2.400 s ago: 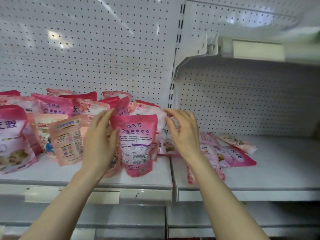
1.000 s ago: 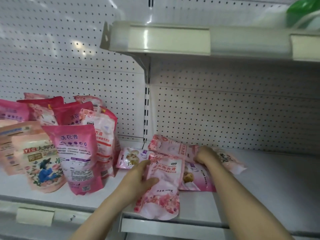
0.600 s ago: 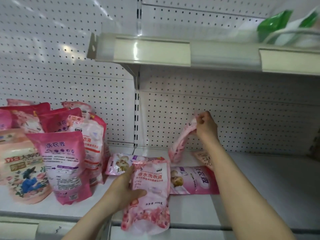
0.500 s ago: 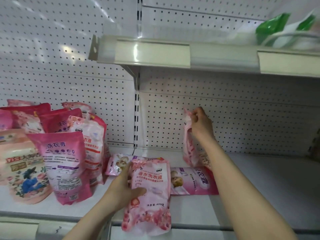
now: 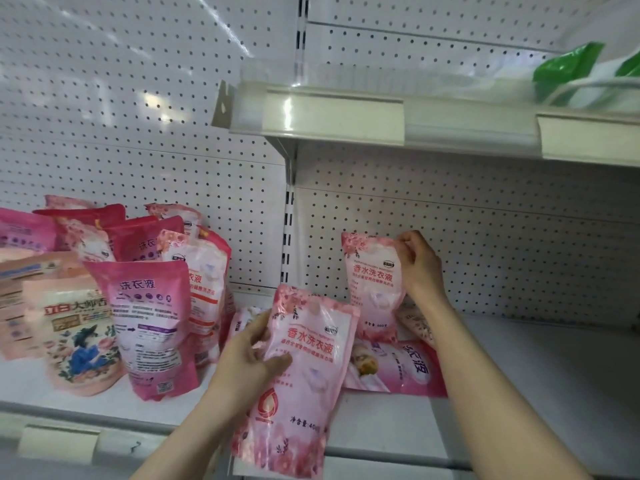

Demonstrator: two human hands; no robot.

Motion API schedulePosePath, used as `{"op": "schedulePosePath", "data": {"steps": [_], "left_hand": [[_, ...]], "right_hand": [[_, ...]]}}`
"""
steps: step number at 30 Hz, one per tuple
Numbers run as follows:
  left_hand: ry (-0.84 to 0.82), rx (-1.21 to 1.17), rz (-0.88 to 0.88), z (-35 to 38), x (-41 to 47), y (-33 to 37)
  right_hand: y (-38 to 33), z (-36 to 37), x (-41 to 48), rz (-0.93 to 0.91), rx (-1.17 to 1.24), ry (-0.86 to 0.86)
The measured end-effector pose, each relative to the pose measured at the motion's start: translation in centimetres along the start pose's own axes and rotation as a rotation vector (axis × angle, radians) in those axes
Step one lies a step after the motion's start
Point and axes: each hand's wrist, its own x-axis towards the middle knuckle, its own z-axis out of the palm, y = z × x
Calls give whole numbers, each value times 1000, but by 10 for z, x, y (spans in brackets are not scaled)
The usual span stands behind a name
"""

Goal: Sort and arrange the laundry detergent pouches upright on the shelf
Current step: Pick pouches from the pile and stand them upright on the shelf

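Note:
My left hand grips a light pink floral pouch by its left edge, holding it upright over the shelf's front lip. My right hand pinches the top right corner of a matching light pink pouch, which stands upright near the pegboard back. Below it a darker pink pouch lies flat on the right shelf. Another flat pouch peeks out beside my right wrist, and one more shows behind my left hand.
Several pink pouches stand upright in rows on the left shelf section, with a peach floral one in front. An upper shelf overhangs the right bay and carries green and white packs. A slotted upright divides the bays.
My right hand turned the lifted pouch to face front and stood it upright near the pegboard. My left hand kept hold of its pouch and raised it slightly.

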Motion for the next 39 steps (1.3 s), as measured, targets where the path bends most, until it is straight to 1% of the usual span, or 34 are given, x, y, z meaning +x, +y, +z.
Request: {"op": "schedulePosePath", "data": {"steps": [3, 5, 7, 9, 10, 11, 12, 13, 14, 16, 17, 18, 19, 20, 21, 25, 27, 29, 32, 36, 37, 39], "left_hand": [[131, -67, 42, -13, -7, 11], [208, -77, 87, -22, -13, 16], [279, -45, 147, -30, -20, 19], [348, -20, 202, -39, -24, 19], [382, -11, 227, -43, -25, 19], [404, 2, 249, -45, -26, 19], [421, 17, 272, -47, -26, 18], [431, 30, 287, -48, -27, 18], [443, 34, 295, -49, -27, 18], [468, 29, 300, -50, -26, 16], [480, 34, 304, -50, -26, 16], [490, 42, 306, -51, -26, 16], [496, 45, 302, -52, -27, 15], [499, 42, 297, -53, -27, 14], [502, 36, 291, -54, -28, 14], [513, 58, 301, -59, -29, 14], [500, 82, 316, -61, -30, 15], [496, 114, 328, -63, -28, 15], [511, 152, 345, -66, -25, 14], [507, 149, 342, -66, -22, 14], [504, 141, 343, -67, -21, 13], [500, 146, 345, -69, -21, 13]], "right_hand": [[4, -1, -5, 52, -29, -14], [5, 0, -13, 48, -78, 24], [4, 3, -27, -38, -187, 111], [-1, 10, -44, -188, -285, 225], [-6, 16, -52, -250, -307, 262], [-10, 23, -59, -285, -323, 252], [-14, 31, -66, -294, -335, 175], [-17, 41, -71, -273, -350, 34], [-19, 52, -74, -212, -376, -147], [-20, 74, -77, -8, -449, -513], [-18, 86, -76, 81, -490, -646], [-18, 95, -75, 132, -551, -734], [-19, 103, -74, 164, -612, -786], [-19, 110, -73, 192, -639, -800], [-19, 116, -73, 228, -628, -783], [-17, 121, -68, 391, -418, -640], [-19, 115, -66, 431, -359, -568], [-25, 109, -64, 425, -243, -486], [-47, 96, -64, 271, -15, -338], [-87, 81, -49, 14, 162, -198], [-96, 80, -43, -53, 167, -185], [-109, 82, -32, -199, 85, -171]]}}
